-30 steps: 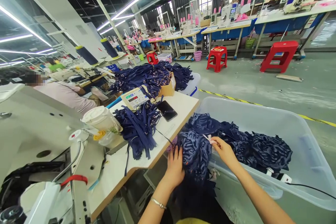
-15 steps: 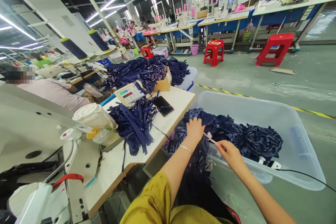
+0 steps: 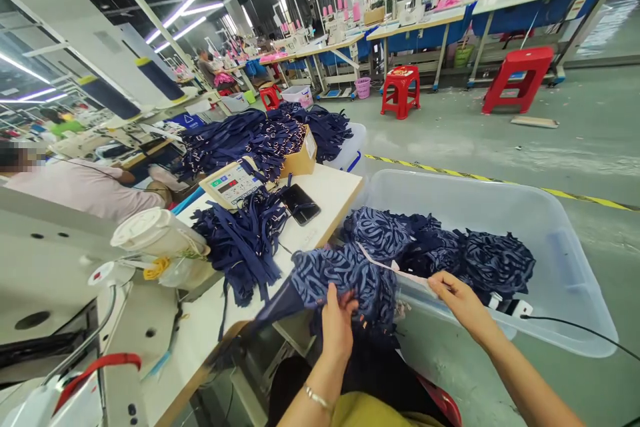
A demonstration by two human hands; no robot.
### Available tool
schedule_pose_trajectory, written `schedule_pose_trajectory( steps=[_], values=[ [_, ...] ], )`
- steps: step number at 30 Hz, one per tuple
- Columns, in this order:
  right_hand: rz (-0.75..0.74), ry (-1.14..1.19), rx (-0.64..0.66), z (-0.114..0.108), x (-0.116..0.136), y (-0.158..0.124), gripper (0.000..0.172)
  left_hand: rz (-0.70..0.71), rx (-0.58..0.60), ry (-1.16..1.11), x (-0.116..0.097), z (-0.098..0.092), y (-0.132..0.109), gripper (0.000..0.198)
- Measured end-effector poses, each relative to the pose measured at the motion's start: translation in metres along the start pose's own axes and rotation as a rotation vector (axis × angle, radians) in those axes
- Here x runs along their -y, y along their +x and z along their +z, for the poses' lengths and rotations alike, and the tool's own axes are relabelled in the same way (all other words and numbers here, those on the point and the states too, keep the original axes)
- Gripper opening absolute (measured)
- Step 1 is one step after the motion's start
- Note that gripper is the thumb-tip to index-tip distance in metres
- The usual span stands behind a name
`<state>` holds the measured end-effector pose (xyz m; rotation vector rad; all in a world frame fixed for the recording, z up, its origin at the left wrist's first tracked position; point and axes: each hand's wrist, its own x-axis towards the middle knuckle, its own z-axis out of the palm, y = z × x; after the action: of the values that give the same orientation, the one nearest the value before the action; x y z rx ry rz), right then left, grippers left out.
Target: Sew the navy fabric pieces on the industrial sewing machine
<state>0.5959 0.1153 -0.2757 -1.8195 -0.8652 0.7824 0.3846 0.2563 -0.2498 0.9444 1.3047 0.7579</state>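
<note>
My left hand (image 3: 340, 320) is at the lower edge of a patterned navy lace piece (image 3: 327, 273), palm turned up, thumb and loosely bent fingers apart; nothing shows gripped between them. A sheer dark end of the lace trails left beside the table edge. My right hand (image 3: 453, 293) pinches one end of a narrow pale strip (image 3: 375, 260), which stretches left over the lace. More bundled navy lace pieces (image 3: 500, 260) lie in a clear plastic tub (image 3: 575, 267), and some hang over its near left side.
On the white table (image 3: 335, 193) at left are navy straps (image 3: 250, 233), a phone (image 3: 300, 205), a control panel (image 3: 230, 183) and a lidded cup (image 3: 155, 237). A black cable (image 3: 575, 323) crosses the tub's rim. Red stools (image 3: 401, 92) stand beyond. A person (image 3: 85, 190) sits at left.
My left hand has moved from the tub down and left, and a lace piece now spreads toward the table edge. The pale strip shows longer, still in my right hand.
</note>
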Motion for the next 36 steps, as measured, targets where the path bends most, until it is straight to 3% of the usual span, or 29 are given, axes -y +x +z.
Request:
schedule_pose_trajectory(
  steps=[5,8,10,12,13,14,15,16,19,21,25,30,33,36],
  values=[
    [0.0,0.08,0.047,-0.001,-0.007,0.001,0.038,-0.003,0.228,0.181,-0.002,-0.007,-0.035,0.065],
    [0.024,0.127,0.053,0.003,-0.01,0.002,0.039,0.079,0.385,0.32,-0.025,-0.002,-0.056,0.051],
    [0.033,0.16,0.035,0.004,-0.008,0.003,0.04,0.228,0.508,0.433,-0.042,0.006,-0.064,0.033],
    [0.033,0.202,0.009,0.004,-0.003,0.004,0.042,0.515,0.572,0.696,-0.054,0.019,-0.059,0.028],
    [0.028,0.229,-0.004,0.003,0.001,0.004,0.043,0.682,0.55,0.907,-0.057,0.027,-0.052,0.038],
    [0.02,0.258,-0.019,0.002,0.005,0.004,0.043,0.76,0.466,1.134,-0.057,0.035,-0.041,0.053],
    [0.008,0.288,-0.037,0.001,0.01,0.003,0.043,0.732,0.386,1.33,-0.054,0.043,-0.028,0.071],
    [-0.006,0.316,-0.056,-0.001,0.016,0.001,0.042,0.691,0.372,1.38,-0.05,0.05,-0.015,0.082],
    [-0.052,0.391,-0.077,-0.005,0.031,-0.003,0.037,0.615,0.356,1.43,-0.034,0.064,0.018,0.087],
    [-0.05,0.471,-0.08,-0.006,0.035,-0.001,0.036,0.597,0.336,1.44,-0.026,0.068,0.027,0.084],
    [0.053,0.573,-0.127,0.002,0.03,0.016,0.043,0.605,0.29,1.444,-0.02,0.07,0.023,0.078],
    [0.204,0.514,0.068,0.044,0.017,0.028,0.059,0.634,0.265,1.424,-0.018,0.07,0.021,0.075],
    [0.224,0.47,0.084,0.067,0.01,0.031,0.048,0.654,0.26,1.402,-0.018,0.067,0.024,0.07],
    [0.247,0.423,0.096,0.072,0.002,0.035,0.029,0.661,0.255,1.378,-0.018,0.064,0.028,0.066]
  ],
)
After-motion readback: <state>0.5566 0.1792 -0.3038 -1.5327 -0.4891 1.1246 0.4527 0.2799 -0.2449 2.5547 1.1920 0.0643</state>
